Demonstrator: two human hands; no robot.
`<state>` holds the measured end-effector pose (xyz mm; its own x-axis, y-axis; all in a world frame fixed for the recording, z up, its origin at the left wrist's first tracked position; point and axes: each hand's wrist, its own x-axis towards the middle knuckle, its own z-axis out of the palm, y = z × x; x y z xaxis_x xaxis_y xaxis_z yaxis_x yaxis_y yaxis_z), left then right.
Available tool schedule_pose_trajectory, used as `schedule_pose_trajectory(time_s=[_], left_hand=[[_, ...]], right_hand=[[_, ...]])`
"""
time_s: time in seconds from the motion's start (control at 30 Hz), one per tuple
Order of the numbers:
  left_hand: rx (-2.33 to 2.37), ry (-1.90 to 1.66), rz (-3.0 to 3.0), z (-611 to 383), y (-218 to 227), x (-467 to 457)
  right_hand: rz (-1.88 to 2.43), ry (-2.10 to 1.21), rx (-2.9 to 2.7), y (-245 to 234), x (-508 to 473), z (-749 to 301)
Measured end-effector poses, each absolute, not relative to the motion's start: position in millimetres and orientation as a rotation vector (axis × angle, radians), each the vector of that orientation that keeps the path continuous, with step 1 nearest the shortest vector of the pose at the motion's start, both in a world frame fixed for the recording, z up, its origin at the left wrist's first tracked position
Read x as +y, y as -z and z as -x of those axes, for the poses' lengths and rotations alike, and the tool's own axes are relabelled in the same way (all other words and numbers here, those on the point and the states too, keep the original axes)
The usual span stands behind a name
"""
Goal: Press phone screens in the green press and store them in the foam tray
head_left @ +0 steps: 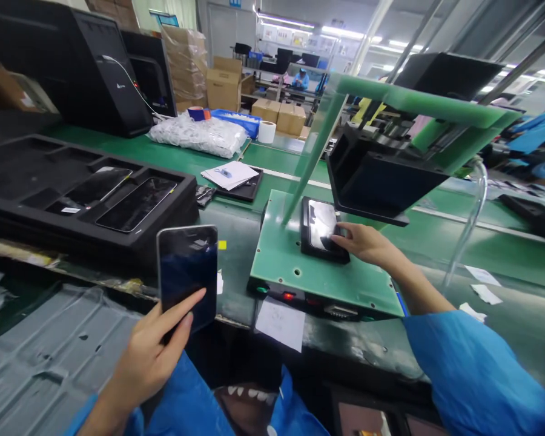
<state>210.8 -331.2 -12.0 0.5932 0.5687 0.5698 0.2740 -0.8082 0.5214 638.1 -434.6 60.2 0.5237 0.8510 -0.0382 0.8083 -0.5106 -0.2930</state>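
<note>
My left hand (157,348) holds up a phone (188,266) with a dark, reflective screen. Its index finger and thumb lie across the lower front, and the other fingers are mostly hidden. On the green fixture (277,257), a second phone (321,224) with a bright, glossy screen lies in a black nest (324,251). The fingertips of my right hand (363,242) pinch at that phone's right edge. Above this hand hangs the fixture's black press head (390,181), apart from the phone.
A black foam tray (149,239) at left holds two phones. Papers (231,174) rest on a black tray behind. A clear tube (470,224) hangs at right. Computer cases (113,72) and a plastic-wrapped bundle (204,134) stand farther back. Grey trays (68,357) lie lower left.
</note>
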Motion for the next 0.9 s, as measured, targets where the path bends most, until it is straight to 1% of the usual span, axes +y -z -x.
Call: schedule_pose_trajectory(time_s=[0.07,0.13,0.27,0.37,0.5,0.77,0.9], left_hand=[[0.617,-1.107,-2.606,-237,13,-325],[0.578,-1.075,-2.818,-264,13,-319],[0.550,-0.815,-3.137,-306,13,-312],[0.508,-0.718,-3.215,-322,14,-310],[0.446,-0.726,-3.251,-327,17,-308],[0.546,-0.713,-3.245,-330,22,-309],[0.481,-0.875,-3.152,-315,17,-318]], right_hand=[[2.604,-0.123,-1.396,-56,-437,-632],[2.608,0.036,-1.506,-50,-446,-626],[2.373,0.293,-1.848,-33,-492,-618],[2.201,0.349,-1.990,-21,-541,-616],[2.152,0.387,-2.132,-4,-587,-610],[2.148,0.610,-2.104,23,-593,-606],[2.141,0.619,-2.088,24,-593,-605]])
